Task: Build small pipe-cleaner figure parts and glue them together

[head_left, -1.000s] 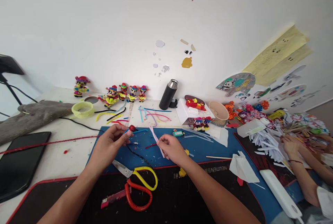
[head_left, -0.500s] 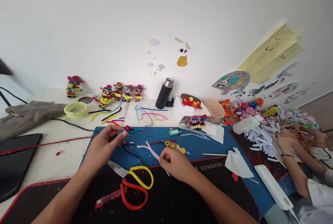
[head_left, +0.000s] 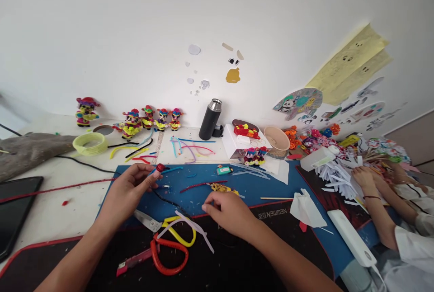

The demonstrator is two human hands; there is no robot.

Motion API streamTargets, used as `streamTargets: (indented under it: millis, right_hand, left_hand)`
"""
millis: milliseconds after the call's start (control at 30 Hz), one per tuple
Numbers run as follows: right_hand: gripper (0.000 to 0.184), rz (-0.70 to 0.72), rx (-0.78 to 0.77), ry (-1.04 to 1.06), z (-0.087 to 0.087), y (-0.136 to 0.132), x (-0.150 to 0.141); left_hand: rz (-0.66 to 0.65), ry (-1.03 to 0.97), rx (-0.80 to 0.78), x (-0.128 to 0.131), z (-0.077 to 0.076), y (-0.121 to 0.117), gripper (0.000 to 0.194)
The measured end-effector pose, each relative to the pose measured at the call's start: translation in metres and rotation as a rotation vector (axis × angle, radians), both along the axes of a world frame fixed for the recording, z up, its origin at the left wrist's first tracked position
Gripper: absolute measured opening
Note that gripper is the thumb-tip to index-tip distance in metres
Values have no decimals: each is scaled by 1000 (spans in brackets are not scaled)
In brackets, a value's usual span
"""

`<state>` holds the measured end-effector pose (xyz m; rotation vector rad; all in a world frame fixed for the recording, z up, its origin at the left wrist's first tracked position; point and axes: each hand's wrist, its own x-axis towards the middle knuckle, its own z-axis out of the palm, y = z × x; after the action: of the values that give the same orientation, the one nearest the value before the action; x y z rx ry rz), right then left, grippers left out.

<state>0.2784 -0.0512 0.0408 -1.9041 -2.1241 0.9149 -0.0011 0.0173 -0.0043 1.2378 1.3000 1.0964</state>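
Note:
My left hand (head_left: 130, 190) is closed, with a small red fuzzy pipe-cleaner piece (head_left: 159, 167) pinched between thumb and fingertips. Blue strands show just beside it; whether they are joined to it I cannot tell. My right hand (head_left: 228, 210) hovers over the mat's edge, thumb and forefinger a little apart, with nothing visible in them. Between the hands, pale lilac pipe cleaners (head_left: 196, 226) lie across the yellow and red handles of the scissors (head_left: 169, 242). Close behind my right hand is a yellow glue bottle (head_left: 222, 188) with a crusted tip. A dark red twisted stem (head_left: 200, 186) lies beside it.
Finished pipe-cleaner figures (head_left: 131, 124) stand along the wall. A black flask (head_left: 210, 119) and a white box (head_left: 233, 145) are at the back. A red-handled cutter (head_left: 135, 259) lies in front. At right, a co-worker's hands (head_left: 368, 181) work near paper strips and a white device (head_left: 351, 237).
My right hand has let go of the lilac pipe cleaners, which now lie on the scissors. My left hand keeps its hold on the red piece. The whole view has shifted slightly.

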Motion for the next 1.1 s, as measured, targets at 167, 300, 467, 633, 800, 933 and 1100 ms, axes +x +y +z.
streamTargets:
  millis: [167, 300, 467, 633, 800, 933, 1100]
  right_hand:
    - [16, 61, 127, -164, -2, 33, -2]
    - [21, 202, 178, -387, -4, 51, -15]
    - [19, 367, 165, -529, -12, 65, -32]
    - [18, 400, 185, -523, -18, 72, -38]
    - [21, 362, 246, -474, -18, 75, -38]
    - [13, 200, 356, -192, -18, 82, -33]
    - [12, -39, 363, 311, -17, 93, -31]
  left_hand:
    - [7, 2, -22, 1, 4, 0, 62]
    - [22, -10, -16, 1, 2, 1, 62]
    - [-1, -2, 11, 2, -6, -2, 56]
    - [-67, -44, 24, 6, -6, -6, 49]
    - [-229, -180, -49, 10, 3, -11, 47]
    - [-422, -274, -140, 13, 11, -18, 46]
    - [-657, -375, -298, 18, 17, -29, 44]
